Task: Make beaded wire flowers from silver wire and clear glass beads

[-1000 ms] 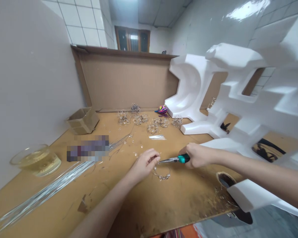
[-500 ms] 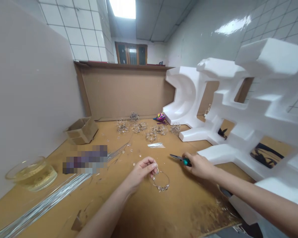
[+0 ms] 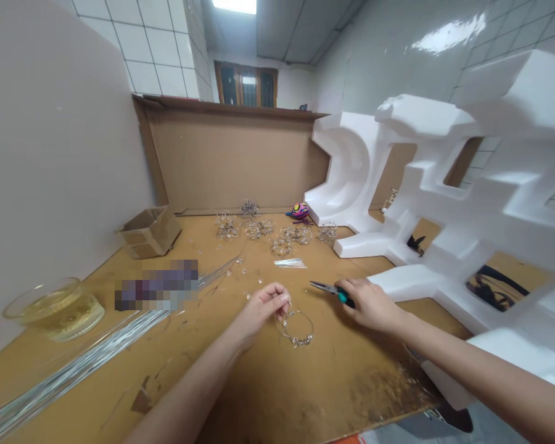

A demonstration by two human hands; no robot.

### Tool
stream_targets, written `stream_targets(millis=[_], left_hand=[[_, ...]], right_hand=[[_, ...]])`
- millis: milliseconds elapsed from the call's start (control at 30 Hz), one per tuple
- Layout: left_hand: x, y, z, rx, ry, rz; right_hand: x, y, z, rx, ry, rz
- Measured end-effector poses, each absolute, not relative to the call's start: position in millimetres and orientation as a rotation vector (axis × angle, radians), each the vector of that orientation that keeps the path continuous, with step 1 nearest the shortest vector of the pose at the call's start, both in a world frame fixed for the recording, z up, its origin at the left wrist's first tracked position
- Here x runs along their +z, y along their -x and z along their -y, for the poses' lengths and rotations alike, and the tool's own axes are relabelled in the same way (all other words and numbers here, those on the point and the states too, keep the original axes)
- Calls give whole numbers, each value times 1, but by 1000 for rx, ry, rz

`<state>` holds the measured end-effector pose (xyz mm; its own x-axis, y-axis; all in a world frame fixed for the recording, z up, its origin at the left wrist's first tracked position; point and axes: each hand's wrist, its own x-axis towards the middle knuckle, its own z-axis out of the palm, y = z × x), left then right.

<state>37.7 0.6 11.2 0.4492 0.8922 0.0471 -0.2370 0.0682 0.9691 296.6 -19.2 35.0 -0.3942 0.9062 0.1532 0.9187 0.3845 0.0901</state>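
Observation:
My left hand (image 3: 269, 307) pinches a thin wire ring (image 3: 312, 320) strung with clear beads, which hangs down over the table from the fingertips. In my right hand (image 3: 372, 304) is a pair of needle-nose pliers (image 3: 325, 287) with green and black handles. Its jaws point left toward the ring but stay apart from it. Short cut wires (image 3: 290, 263) lie in a small bundle beyond both hands. Farther back sit several beaded wire rings in piles (image 3: 259, 229), and loose clear beads (image 3: 243, 271) are scattered on the table.
Long silver wires (image 3: 87, 357) run along the left side beside a glass bowl (image 3: 55, 308) of yellowish contents. A cardboard box (image 3: 150, 233) stands behind them. White foam packing (image 3: 444, 271) rises on the right. A colourful round object (image 3: 300, 211) sits at the back.
My right hand with the pliers has moved slightly left, closer to the ring. My left hand still pinches the ring. The view has tilted down a little.

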Motion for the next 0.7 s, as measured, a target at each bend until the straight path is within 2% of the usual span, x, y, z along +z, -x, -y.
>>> stream_targets(millis=[267, 700], left_hand=[[3, -41, -4, 925, -1183, -712], [6, -47, 1, 999, -1353, -835]], right_hand=[[70, -289, 46, -734, 1143, 2779], [89, -264, 50, -852, 1046, 2878]])
